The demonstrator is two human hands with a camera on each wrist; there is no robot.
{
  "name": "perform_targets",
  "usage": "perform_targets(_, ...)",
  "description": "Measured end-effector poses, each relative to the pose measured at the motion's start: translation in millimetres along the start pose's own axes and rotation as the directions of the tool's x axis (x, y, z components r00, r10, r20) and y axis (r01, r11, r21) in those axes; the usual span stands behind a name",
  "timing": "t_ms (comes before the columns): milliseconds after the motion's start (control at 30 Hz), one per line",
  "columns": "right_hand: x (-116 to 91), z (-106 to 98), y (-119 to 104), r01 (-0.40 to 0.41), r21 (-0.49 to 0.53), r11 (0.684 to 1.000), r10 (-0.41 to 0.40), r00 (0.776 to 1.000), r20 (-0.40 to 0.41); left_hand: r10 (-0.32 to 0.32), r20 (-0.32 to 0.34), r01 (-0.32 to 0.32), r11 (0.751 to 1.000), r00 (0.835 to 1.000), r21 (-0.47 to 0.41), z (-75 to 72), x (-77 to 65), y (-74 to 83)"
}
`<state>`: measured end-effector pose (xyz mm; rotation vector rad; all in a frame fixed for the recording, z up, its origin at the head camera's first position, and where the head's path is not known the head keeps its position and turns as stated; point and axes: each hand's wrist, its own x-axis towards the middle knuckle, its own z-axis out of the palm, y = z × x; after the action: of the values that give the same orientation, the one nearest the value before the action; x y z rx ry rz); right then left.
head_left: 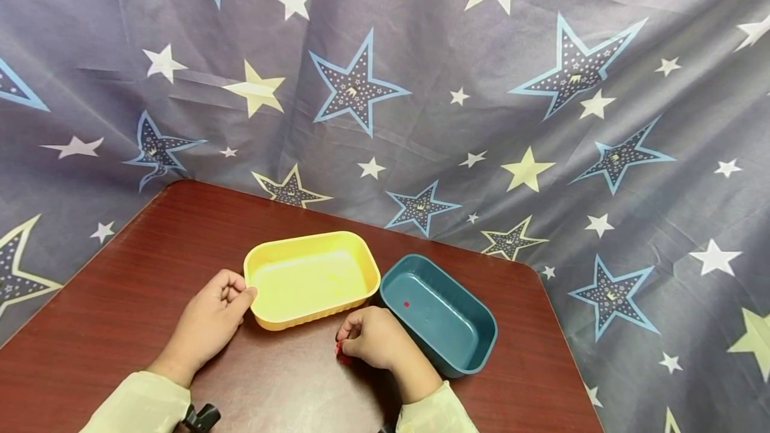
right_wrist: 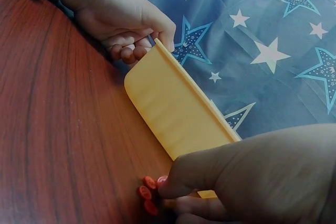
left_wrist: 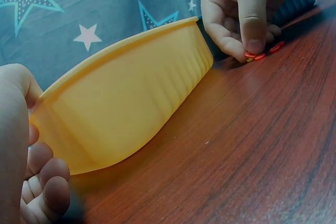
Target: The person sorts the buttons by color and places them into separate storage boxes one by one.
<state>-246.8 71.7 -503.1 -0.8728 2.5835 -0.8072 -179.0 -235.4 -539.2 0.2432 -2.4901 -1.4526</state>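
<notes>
My left hand (head_left: pixel 210 316) grips the left end of a yellow plastic bin (head_left: pixel 289 318), its thumb at the rim. The bin sits on the table, with small yellow pieces (head_left: pixel 338 292) faintly visible inside. Just in front of it, my right hand (head_left: pixel 375 336) is low over the tabletop and pinches a red button (right_wrist: pixel 163 180) between thumb and finger. Several more red buttons (right_wrist: pixel 145 192) lie by its fingertips, and a bit of yellow shows under them in the left wrist view. A teal bin (head_left: pixel 445 313) beside the right hand has one red button (head_left: pixel 406 304) inside.
Both bins stand on a dark red wood-grain table (head_left: pixel 198 232), their near corners close together. A grey curtain (head_left: pixel 421 139) with a star pattern hangs behind the table and along its sides. A black strap (head_left: pixel 201 417) shows at the left wrist.
</notes>
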Motion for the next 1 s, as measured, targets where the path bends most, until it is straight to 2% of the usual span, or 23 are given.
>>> perform_targets(400,-1,2,2,0.037,-0.013,0.999,-0.037,0.999,-0.027,0.006,-0.006,-0.006,1.000,1.000,0.020,0.5,-0.5,0.0)
perform_targets(567,-1,1,2,0.039,0.014,0.999,-0.038,0.998,-0.043,0.007,-0.010,-0.007,1.000,1.000,0.021,1.0,-0.4,-0.7)
perform_targets(767,-3,-3,0,0.039,0.133,0.990,-0.035,0.999,-0.030,0.011,-0.013,-0.011,1.000,1.000,0.016,1.3,-0.6,0.1)
perform_targets(1000,-5,-16,-8,0.020,0.291,0.957,-0.003,0.998,-0.060,0.008,-0.009,-0.007,1.000,1.000,0.016,1.1,-1.1,1.0)
